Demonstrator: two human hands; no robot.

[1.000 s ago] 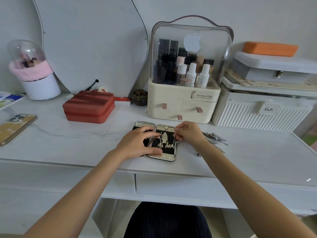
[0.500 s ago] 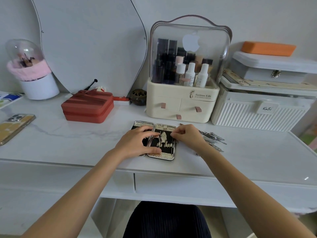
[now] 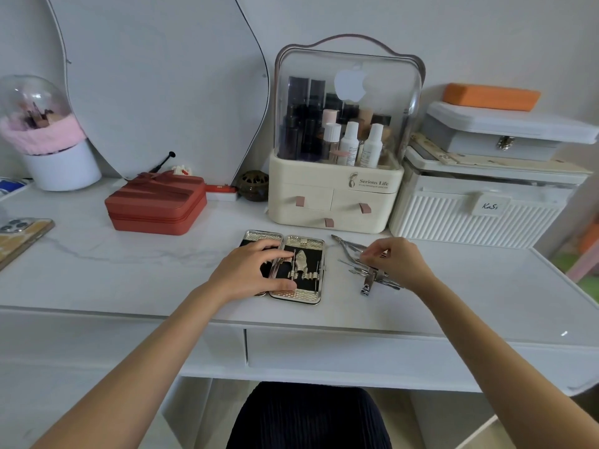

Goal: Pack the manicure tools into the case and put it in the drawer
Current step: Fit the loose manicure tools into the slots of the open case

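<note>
Open manicure case (image 3: 303, 268) lying flat at frame centre, long axis running toward the top of the frame. Left hand (image 3: 251, 273) spread across its hinge, fingers pressing it to the vanity top (image 3: 129, 260). Loose pile of manicure tools (image 3: 366, 267) just right of the case, mostly angled toward lower right. Right hand (image 3: 393, 262) directly over that pile, far nearer than the left, fingertips curled down onto a tool; firm pinch or mere touch, impossible to tell. Closed drawer (image 3: 340, 351) below, at lower centre.
</note>
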